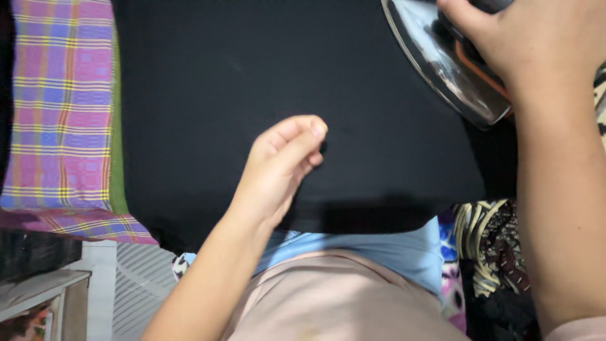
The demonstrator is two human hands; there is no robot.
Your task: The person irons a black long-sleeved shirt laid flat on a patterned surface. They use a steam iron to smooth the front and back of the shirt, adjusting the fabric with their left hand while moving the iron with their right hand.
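The left hand (pixel 281 165) hovers over the near edge of the black fabric (pixel 252 82), fingers curled loosely with thumb and forefinger pinched together; whether it holds anything cannot be told. The black fabric lies flat across the padded surface. A plaid cloth (pixel 60 107) covers the left edge. At the far right corner, the right hand (pixel 530 35) is closed around the handle of the iron (pixel 442 60), which is tilted, soleplate showing.

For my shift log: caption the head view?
Right hand tilts an iron above black cloth; left hand pinches the cloth.
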